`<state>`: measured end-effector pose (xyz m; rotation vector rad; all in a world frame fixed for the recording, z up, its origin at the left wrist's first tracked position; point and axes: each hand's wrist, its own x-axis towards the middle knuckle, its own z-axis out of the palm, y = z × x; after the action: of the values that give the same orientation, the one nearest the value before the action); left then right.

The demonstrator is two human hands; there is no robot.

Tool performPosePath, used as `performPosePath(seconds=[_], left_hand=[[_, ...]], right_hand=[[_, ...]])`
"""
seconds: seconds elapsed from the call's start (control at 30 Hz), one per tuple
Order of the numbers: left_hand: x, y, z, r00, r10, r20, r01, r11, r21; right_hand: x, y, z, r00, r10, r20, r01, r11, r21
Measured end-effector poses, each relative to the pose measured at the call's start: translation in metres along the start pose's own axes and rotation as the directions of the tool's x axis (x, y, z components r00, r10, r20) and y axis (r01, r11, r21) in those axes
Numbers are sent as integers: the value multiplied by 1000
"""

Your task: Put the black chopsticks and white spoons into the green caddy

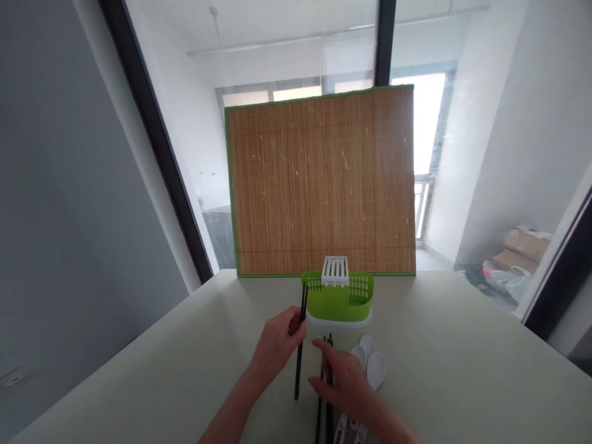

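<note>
My left hand (280, 336) is closed around a pair of black chopsticks (300, 361), held upright and slightly tilted at the left end of a green utensil basket (330, 303). The basket has a white base and a white slatted piece (335, 270) at its top. Lower right, my right hand (345, 379) hovers over or touches more black chopsticks (319, 401) lying on the table; its thumb and index finger are apart. Several white spoons (377, 368) lie beside and partly under that hand, their patterned handles toward me.
The pale table (185, 370) extends to both sides. A bamboo mat with green edging (324, 185) stands upright behind the basket, in front of a glass partition with dark frames (152, 135). Cardboard boxes and bags (518, 259) sit beyond the glass at right.
</note>
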<state>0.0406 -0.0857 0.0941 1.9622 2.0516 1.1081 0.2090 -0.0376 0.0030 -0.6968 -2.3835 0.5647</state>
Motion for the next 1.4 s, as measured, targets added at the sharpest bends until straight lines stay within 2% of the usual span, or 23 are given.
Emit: performPosePath(seconds=[0.1,0.2,0.33,0.47,0.67,0.9,0.97,1.07,1.2,1.3,1.4], left_hand=[[-6,11,-2,992,9,-124,-34,979,-200],[-17,13,5,988,22,-151,-60,965,-254],[-36,8,16,990,54,-127,-82,972,-221],[-47,2,21,992,87,-96,-105,974,-200],[-45,0,16,997,50,-52,-64,950,-305],[-41,3,7,998,65,-17,-66,946,-317],[-29,4,-4,998,50,-39,-60,944,-325],[5,7,-29,986,-1,-165,-59,932,-359],[71,11,-59,921,-20,-390,-117,938,-325],[118,7,-59,895,37,-445,-147,966,-214],[154,-3,-37,945,21,-326,-69,988,-139]], right_hand=[[1,-3,4,999,-18,-33,21,995,101],[2,-2,10,997,-22,-77,34,987,159],[3,-2,16,994,-47,-102,62,987,150],[2,-4,19,996,-77,-55,81,994,77],[2,-2,19,995,-78,-56,79,996,34],[1,3,27,997,-66,-45,69,996,65],[1,5,27,997,-51,-61,56,995,79],[1,7,21,993,-20,-116,32,995,99],[1,8,12,987,-10,-163,24,997,80],[2,8,9,987,-27,-158,34,999,42],[2,8,8,989,-58,-137,57,998,-11]])
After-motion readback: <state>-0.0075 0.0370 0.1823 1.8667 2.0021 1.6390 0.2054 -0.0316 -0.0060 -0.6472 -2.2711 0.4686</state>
